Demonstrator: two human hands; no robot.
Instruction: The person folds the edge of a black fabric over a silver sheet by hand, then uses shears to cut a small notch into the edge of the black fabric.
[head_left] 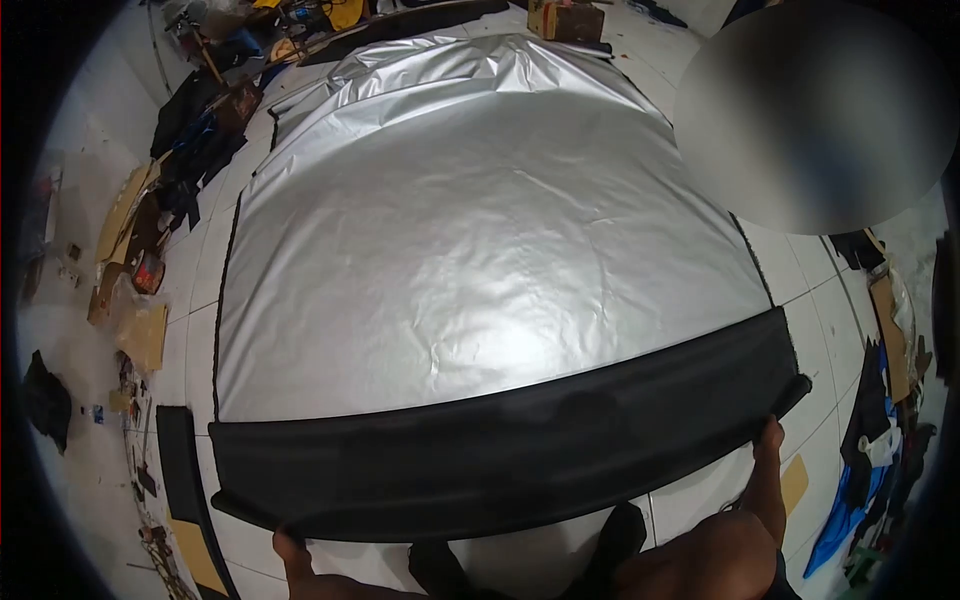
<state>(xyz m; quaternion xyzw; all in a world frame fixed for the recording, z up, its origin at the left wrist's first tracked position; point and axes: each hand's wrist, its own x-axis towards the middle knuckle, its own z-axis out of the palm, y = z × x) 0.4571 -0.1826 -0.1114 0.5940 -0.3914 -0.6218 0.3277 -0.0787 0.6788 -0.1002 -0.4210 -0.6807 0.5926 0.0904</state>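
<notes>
Left hand (287,545) clenched on near-left edge of black fabric band (500,450), right hand (769,438) clenched on its right end. Band spread flat across white tiled floor (695,492), overlapping near edge of silver sheet (480,230).

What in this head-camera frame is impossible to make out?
1. Head view, top right: a blurred oval hides whatever is there.
2. Left hand and right hand: fingers hidden by the black band, grip unclear.
3. Clutter along the left floor edge: too small and distorted to identify.
</notes>
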